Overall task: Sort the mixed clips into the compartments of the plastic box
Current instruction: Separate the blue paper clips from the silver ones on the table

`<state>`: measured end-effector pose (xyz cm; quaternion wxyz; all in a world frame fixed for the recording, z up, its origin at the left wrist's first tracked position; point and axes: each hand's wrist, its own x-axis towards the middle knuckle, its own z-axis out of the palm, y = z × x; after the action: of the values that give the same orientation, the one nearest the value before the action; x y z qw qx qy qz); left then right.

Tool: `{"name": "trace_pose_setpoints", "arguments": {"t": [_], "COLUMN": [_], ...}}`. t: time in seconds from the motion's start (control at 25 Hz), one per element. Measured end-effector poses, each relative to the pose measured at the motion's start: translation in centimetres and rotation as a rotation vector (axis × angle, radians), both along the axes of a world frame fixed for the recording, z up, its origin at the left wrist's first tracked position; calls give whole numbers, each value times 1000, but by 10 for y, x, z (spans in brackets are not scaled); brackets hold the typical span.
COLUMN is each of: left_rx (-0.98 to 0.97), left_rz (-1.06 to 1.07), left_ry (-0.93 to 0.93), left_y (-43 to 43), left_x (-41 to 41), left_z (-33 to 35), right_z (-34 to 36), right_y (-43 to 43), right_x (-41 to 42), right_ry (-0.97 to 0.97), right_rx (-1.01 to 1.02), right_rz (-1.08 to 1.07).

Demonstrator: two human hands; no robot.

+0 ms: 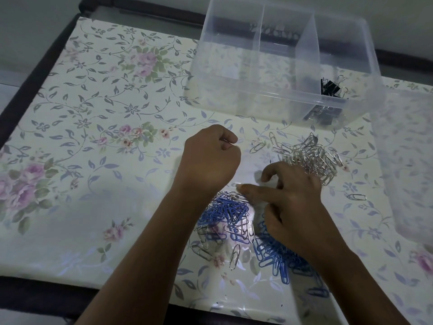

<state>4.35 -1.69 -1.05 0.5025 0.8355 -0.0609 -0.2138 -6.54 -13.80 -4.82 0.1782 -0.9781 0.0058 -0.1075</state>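
Heaps sit near the front edge of the cloth (93, 160): blue clips (232, 212) under the wrists, a silver heap (309, 158) just beyond, bare room to the left. Left hand (210, 160) fists round a silver clip (228, 142); right hand (293, 202) spreads loose-fingered over the blue. Far back stands the box (246, 97), black clips (330, 87) in its right compartment.

bare cloth (98, 184) left, plastic box (234, 95) ahead

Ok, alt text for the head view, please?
A person's left hand is fisted round what looks like a silver clip while the right hand spreads open over a mixed heap of blue and silver paper clips on a floral tablecloth. Behind lie a separate silver pile and a clear three-compartment box with black binder clips in its right compartment.
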Motion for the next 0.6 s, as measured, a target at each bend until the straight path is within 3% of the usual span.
{"name": "trace_pose_setpoints", "arguments": {"t": [0.12,0.28,0.48,0.6], "left_rx": [-5,5,-3,7], "left_rz": [4,2,1,-4], "left_ry": [12,3,13,9], "left_y": [1,1,2,3], "left_x": [0,0,1,2], "left_z": [1,2,1,0], "right_z": [3,4,2,3], "right_y": [-6,2,-11,-5], "right_x": [1,-1,0,-1], "right_ry": [-35,-20,-41,-30], "right_rx": [8,40,19,43], "right_rz": [-93,76,-39,57]}}
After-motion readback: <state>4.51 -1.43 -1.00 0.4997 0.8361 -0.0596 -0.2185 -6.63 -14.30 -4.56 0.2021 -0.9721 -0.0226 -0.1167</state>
